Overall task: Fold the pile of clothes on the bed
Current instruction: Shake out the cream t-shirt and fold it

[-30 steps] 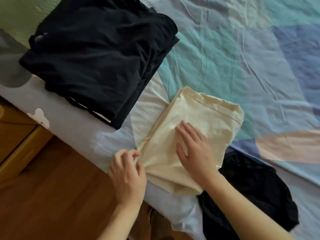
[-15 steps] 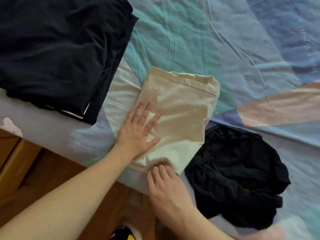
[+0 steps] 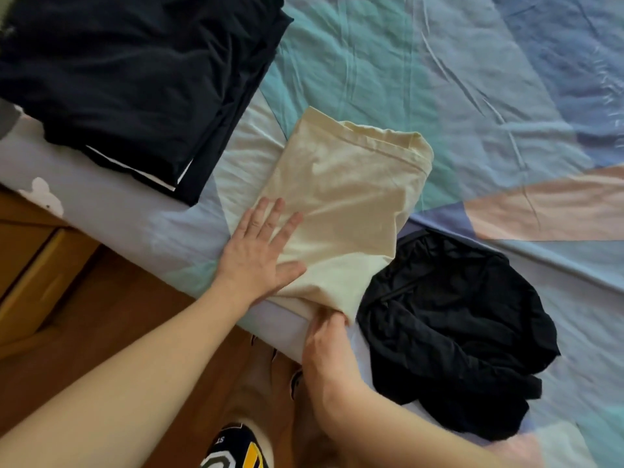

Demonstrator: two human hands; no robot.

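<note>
Folded dark stack point(image 3: 135, 82), far left on the bed point(image 3: 439, 79), apart from both hands. Left hand point(image 3: 260, 255): open, fingers spread, pressing flat on the cream garment point(image 3: 341, 211). Right hand point(image 3: 329, 346): fingertips tucked under the garment's near corner; grip cannot be told. Unfolded black garment point(image 3: 452, 325), just right of it. Advice: keep the palm pinning layers while lifting evenly, edges aligned.

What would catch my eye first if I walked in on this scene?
The folded cream garment at the bed's near edge, with the left hand flat on it and the right hand at its near corner. A neat dark stack lies far left; a crumpled black garment waits to the right.
</note>
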